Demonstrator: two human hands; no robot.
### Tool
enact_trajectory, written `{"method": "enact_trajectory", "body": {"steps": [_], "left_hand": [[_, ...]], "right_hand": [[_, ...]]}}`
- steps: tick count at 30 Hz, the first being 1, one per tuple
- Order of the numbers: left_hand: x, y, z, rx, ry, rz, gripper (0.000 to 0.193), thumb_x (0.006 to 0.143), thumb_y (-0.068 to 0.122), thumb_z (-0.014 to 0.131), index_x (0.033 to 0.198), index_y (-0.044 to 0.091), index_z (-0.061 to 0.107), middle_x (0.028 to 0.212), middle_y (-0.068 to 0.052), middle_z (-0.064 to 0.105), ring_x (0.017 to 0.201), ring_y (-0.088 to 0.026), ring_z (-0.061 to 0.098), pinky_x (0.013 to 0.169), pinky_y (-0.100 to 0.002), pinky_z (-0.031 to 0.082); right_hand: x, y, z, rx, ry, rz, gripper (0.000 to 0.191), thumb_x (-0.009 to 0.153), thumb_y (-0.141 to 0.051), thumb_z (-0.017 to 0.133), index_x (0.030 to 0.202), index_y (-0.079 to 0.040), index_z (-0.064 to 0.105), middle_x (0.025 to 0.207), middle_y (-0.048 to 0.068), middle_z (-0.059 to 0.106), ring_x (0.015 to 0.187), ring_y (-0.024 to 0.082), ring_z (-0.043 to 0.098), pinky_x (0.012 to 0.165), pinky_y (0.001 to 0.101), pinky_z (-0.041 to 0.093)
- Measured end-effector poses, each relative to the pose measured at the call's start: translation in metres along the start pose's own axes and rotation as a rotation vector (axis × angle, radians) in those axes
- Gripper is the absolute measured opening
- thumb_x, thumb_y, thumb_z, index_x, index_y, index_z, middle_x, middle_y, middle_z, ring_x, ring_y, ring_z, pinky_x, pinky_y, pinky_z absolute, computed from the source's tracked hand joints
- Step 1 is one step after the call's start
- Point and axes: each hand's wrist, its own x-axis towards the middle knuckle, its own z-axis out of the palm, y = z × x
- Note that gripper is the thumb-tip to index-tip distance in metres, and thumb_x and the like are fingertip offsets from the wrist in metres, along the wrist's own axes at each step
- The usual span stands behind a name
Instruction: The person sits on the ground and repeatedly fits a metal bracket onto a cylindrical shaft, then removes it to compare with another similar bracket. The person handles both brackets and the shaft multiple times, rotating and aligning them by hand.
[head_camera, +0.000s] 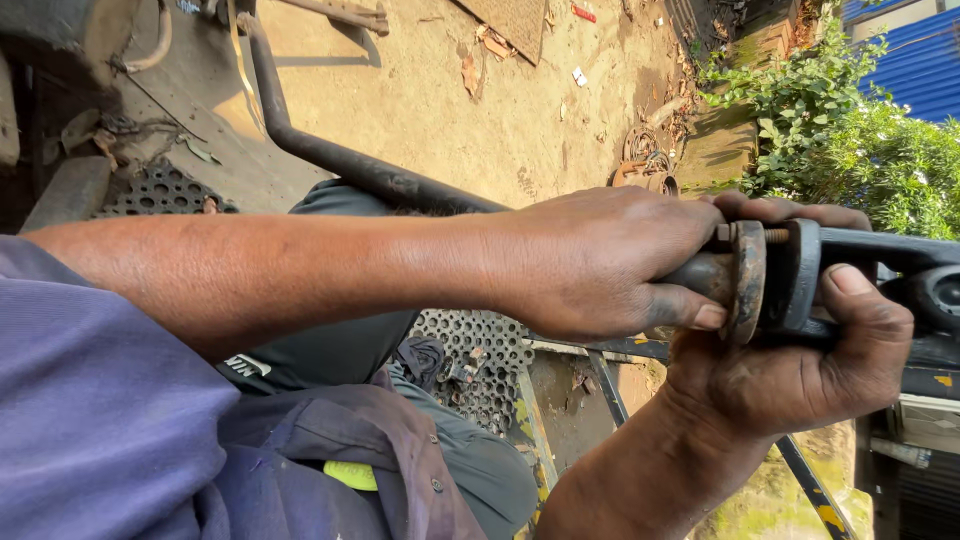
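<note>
Gripping tight, the left hand (600, 262) is clasping the dark pipe (340, 160) behind its rusty flange (748, 280), the right hand (800, 370) is squeezing the black bracket (805, 270); bolt (775, 236) seated, nut missing

Litter-strewn dirt ground (450, 110)

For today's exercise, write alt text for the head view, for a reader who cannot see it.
Two grimy hands grip a rusty flange joint: the left hand wraps the shaft, the right hand holds the dark bracket against the flange. Behind lie a bent pipe, sandy ground and bushes.
</note>
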Motion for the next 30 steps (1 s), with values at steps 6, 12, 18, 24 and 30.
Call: {"method": "enact_trajectory", "body": {"steps": [6,12,18,24,30], "left_hand": [[-0.017,-0.004,0.017,-0.138,0.425,0.0,0.031,0.099,0.03,0.068,0.104,0.002,0.058,0.093,-0.016,0.066,0.09,-0.038,0.068,0.077,-0.048,0.051],[0.0,-0.012,0.027,-0.158,0.613,0.02,0.027,0.086,0.029,0.074,0.086,0.005,0.061,0.079,-0.012,0.067,0.079,-0.033,0.069,0.072,-0.045,0.051],[0.004,-0.02,0.027,-0.202,0.568,-0.07,0.029,0.078,0.034,0.083,0.081,0.01,0.068,0.073,-0.004,0.07,0.072,-0.02,0.072,0.067,-0.038,0.054],[0.011,-0.028,0.02,-0.385,0.486,-0.092,0.027,0.07,0.037,0.09,0.078,0.015,0.076,0.074,0.004,0.077,0.072,-0.007,0.076,0.068,-0.027,0.061],[0.001,-0.02,0.013,-0.465,0.441,-0.049,0.026,0.081,0.034,0.081,0.086,0.01,0.075,0.077,0.001,0.076,0.075,-0.008,0.073,0.071,-0.028,0.06]], "right_hand": [[-0.001,0.001,-0.017,-0.156,-0.077,-0.034,0.039,0.097,-0.021,0.055,0.122,0.01,0.057,0.104,0.021,0.06,0.097,0.033,0.063,0.098,0.0425,0.053],[-0.001,0.0,-0.019,-0.22,-0.151,-0.001,0.038,0.097,-0.021,0.055,0.121,0.009,0.057,0.104,0.021,0.06,0.099,0.033,0.063,0.099,0.0435,0.053],[-0.004,0.004,-0.016,-0.23,-0.149,0.001,0.037,0.097,-0.021,0.055,0.12,0.008,0.056,0.105,0.02,0.06,0.1,0.034,0.063,0.101,0.0445,0.052],[-0.005,-0.001,-0.015,-0.237,-0.154,-0.005,0.036,0.097,-0.022,0.055,0.119,0.007,0.056,0.105,0.02,0.06,0.102,0.034,0.063,0.103,0.0455,0.052],[-0.005,-0.003,-0.012,-0.243,-0.164,-0.021,0.035,0.097,-0.022,0.055,0.118,0.006,0.056,0.105,0.02,0.059,0.103,0.035,0.063,0.104,0.0465,0.052]]}}
